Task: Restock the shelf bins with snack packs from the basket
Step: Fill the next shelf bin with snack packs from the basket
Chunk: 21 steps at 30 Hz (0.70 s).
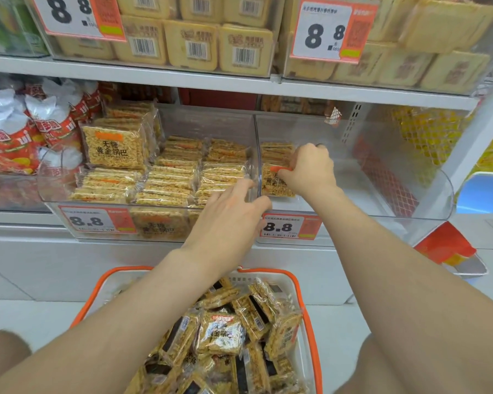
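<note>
A white basket with orange rim (271, 273) stands low in front of me, heaped with golden rice-crisp snack packs (219, 332). Two clear shelf bins sit side by side. The left bin (54, 191) is filled with rows of the same packs. The right bin (427, 189) holds only a few packs at its left end. My right hand (310, 169) reaches into the right bin and grips an upright snack pack (272, 183) there. My left hand (234, 211) rests with relaxed fingers on the front rim where the two bins meet, holding nothing.
Red and white snack bags (26, 132) fill the bin further left. The shelf above carries pale yellow packs (194, 44) behind price tags (325, 32). Price tags reading 8.8 (288, 226) hang on the bin fronts. An orange sign (444, 245) lies at the right.
</note>
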Motion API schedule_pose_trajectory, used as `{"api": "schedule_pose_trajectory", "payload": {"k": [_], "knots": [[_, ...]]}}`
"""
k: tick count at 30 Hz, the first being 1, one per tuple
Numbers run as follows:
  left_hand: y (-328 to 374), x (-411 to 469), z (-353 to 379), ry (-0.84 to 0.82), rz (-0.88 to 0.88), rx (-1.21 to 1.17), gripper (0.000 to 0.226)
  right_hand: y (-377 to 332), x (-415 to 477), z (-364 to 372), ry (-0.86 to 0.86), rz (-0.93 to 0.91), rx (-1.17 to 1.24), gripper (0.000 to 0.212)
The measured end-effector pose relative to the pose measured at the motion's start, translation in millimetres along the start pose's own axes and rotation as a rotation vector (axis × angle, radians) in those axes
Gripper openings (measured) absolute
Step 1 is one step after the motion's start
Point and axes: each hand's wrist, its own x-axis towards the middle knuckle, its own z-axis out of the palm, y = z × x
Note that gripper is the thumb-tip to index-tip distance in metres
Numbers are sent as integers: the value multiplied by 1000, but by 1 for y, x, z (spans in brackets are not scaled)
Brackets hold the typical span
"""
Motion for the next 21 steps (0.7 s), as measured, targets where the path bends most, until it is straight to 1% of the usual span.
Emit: {"api": "schedule_pose_trajectory", "payload": {"k": [3,4,7,9,11,13,15,17,19,20,21], "knots": [[-1,0,-2,-7,19,-8,22,2,5,5,-39,-36,57,10],[-1,-1,-2,-10,23,-8,23,4,5,3,-61,-45,67,13],[-4,-1,-4,-24,36,-5,27,10,3,-4,-162,-87,53,39],[-6,-2,-4,-42,56,-6,31,10,-5,-10,-208,-110,-2,48],[-9,-4,-3,-44,73,-25,36,7,-17,-16,-172,-140,-22,51],[-10,-8,-3,-24,74,-72,45,4,-30,-25,-72,-220,29,50],[-9,-13,-3,27,74,-107,52,-2,-43,-38,40,-292,97,43],[-7,-18,-5,139,89,-100,48,-13,-61,-54,125,-333,183,36],[-6,-23,-8,291,100,-100,32,-24,-82,-71,173,-376,282,29],[-6,-26,-9,357,103,-104,22,-28,-93,-79,161,-425,322,26],[-7,-31,-10,401,102,-110,14,-31,-105,-87,102,-499,355,24]]}}
